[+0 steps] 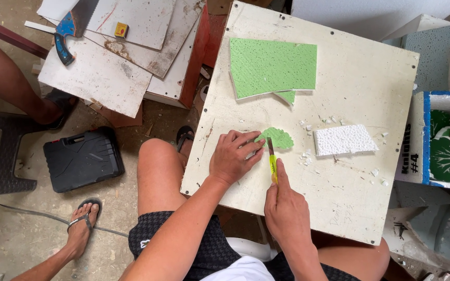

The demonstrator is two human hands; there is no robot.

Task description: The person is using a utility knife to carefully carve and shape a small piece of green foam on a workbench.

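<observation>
My left hand [233,156] presses down on a small green-painted foam piece [278,138] with a scalloped edge, lying on a white board [360,83]. My right hand [286,205] grips a yellow utility knife [273,162], its blade set against the left edge of the green piece, right beside my left fingertips. A larger green foam sheet [272,66] lies farther up the board, with a small green offcut [287,96] just below it. A white foam block [344,140] rests to the right, amid several white crumbs.
Another person's leg [6,78] and sandalled foot [82,226] are at the left. A black tool case [82,158] sits on the floor. A blue-handled saw [67,31] lies on stacked white boards [100,73]. Painted foam pieces and boxes [441,145] crowd the right.
</observation>
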